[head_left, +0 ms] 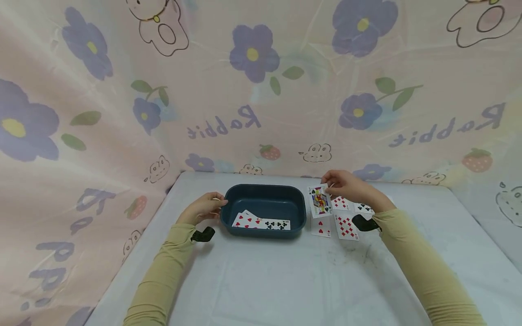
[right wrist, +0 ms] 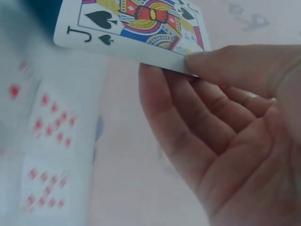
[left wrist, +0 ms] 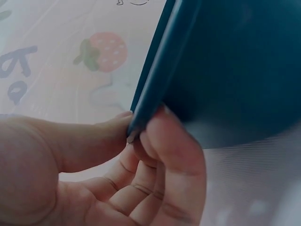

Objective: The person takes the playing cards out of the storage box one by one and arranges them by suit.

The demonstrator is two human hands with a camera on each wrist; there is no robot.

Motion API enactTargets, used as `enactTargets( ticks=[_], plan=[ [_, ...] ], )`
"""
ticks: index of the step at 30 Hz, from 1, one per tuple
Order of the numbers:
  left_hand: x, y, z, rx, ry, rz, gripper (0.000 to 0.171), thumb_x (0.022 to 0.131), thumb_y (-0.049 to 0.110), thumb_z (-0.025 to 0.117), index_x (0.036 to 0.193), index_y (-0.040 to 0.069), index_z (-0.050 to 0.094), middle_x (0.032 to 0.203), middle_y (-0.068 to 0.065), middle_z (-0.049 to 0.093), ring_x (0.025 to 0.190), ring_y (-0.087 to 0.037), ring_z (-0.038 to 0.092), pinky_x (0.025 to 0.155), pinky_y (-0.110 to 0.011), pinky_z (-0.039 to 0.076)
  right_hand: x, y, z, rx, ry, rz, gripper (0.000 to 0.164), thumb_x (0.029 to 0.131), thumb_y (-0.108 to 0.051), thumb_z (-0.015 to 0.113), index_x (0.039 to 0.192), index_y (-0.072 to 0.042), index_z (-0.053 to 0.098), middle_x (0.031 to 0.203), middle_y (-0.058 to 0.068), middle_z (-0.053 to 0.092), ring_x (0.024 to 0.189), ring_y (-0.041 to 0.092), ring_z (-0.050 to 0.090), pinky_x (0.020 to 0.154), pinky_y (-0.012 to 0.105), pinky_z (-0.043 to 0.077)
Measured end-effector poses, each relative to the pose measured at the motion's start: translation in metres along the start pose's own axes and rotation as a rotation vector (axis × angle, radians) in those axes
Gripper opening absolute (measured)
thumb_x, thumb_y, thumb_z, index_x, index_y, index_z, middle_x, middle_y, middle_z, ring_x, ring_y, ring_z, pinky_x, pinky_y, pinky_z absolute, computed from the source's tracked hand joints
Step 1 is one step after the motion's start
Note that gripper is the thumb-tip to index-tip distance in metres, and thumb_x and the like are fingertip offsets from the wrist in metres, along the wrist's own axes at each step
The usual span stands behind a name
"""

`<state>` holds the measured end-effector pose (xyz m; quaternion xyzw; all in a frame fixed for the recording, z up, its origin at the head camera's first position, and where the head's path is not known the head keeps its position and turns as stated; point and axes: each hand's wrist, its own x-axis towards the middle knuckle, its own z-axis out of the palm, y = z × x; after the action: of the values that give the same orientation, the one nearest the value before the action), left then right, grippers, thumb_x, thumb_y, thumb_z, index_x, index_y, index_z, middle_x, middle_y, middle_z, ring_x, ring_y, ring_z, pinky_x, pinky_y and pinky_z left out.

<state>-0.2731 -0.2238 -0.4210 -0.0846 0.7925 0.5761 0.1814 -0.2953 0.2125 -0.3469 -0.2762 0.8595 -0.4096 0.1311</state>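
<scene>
My right hand pinches a jack of spades by its edge, thumb on the face and fingers beneath, as the right wrist view shows. The card is raised beside the right end of a dark teal plastic basin. At the basin's left end, my left hand grips the rim between thumb and curled index finger. Inside the basin lie a hearts card and a clubs card, overlapping along the near side. Below the jack, a hearts card lies face up on the table.
Right of the basin, a diamonds card lies near another red card and a clubs card, partly behind my right hand and wrist. The white table meets a patterned curtain at the back and sides.
</scene>
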Motion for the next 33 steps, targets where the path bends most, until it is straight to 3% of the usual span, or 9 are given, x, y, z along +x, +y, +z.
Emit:
enactTargets(
  ticks=[8,13,19,22,27,33],
  plan=[
    [-0.003,-0.005,-0.003,-0.018,0.000,0.001,0.017,0.098,0.015,0.057,0.106,0.003,0.049,0.084,-0.006,0.053,0.071,-0.018,0.056,0.062,-0.029,0.049,-0.032,0.034,-0.002,-0.004,0.022,0.036,0.023,0.094,0.001,0.056,0.115,0.007,0.050,0.098,0.016,0.059,0.084,0.026,0.063,0.071,0.032,0.054],
    [-0.003,-0.005,-0.001,-0.011,0.007,0.006,0.019,0.098,0.017,0.057,0.107,0.003,0.049,0.086,-0.007,0.053,0.072,-0.019,0.055,0.062,-0.029,0.049,-0.055,0.052,-0.006,0.014,0.045,0.057,0.025,0.094,0.002,0.055,0.117,0.009,0.049,0.101,0.017,0.058,0.088,0.026,0.062,0.074,0.039,0.054],
    [0.000,-0.005,0.000,-0.023,0.002,0.018,0.019,0.098,0.017,0.057,0.108,0.003,0.049,0.085,-0.007,0.053,0.070,-0.018,0.056,0.061,-0.029,0.049,-0.089,0.072,-0.018,0.004,0.131,0.137,0.035,0.094,0.000,0.056,0.127,0.008,0.047,0.109,0.019,0.057,0.094,0.024,0.060,0.077,0.042,0.053],
    [0.000,-0.004,0.000,-0.018,0.003,0.016,0.019,0.098,0.017,0.056,0.108,0.003,0.049,0.085,-0.007,0.053,0.071,-0.018,0.055,0.061,-0.028,0.049,-0.105,0.084,-0.022,0.044,0.177,0.212,0.045,0.093,-0.003,0.059,0.134,0.008,0.042,0.113,0.022,0.056,0.095,0.018,0.060,0.079,0.040,0.053],
    [0.000,-0.003,0.000,0.004,0.008,0.007,0.021,0.098,0.019,0.057,0.110,0.004,0.049,0.088,-0.008,0.053,0.074,-0.020,0.055,0.063,-0.028,0.049,-0.126,0.110,-0.028,0.151,0.232,0.356,0.052,0.095,-0.006,0.058,0.133,0.017,0.033,0.114,0.022,0.058,0.089,0.004,0.059,0.079,0.032,0.053],
    [0.000,-0.002,0.000,0.008,-0.001,0.012,0.022,0.098,0.020,0.057,0.110,0.003,0.049,0.089,-0.008,0.053,0.074,-0.019,0.056,0.063,-0.028,0.049,-0.144,0.133,-0.034,0.201,0.278,0.471,0.053,0.098,-0.013,0.055,0.132,0.021,0.032,0.113,0.018,0.058,0.086,0.007,0.059,0.075,0.029,0.053]
  ],
)
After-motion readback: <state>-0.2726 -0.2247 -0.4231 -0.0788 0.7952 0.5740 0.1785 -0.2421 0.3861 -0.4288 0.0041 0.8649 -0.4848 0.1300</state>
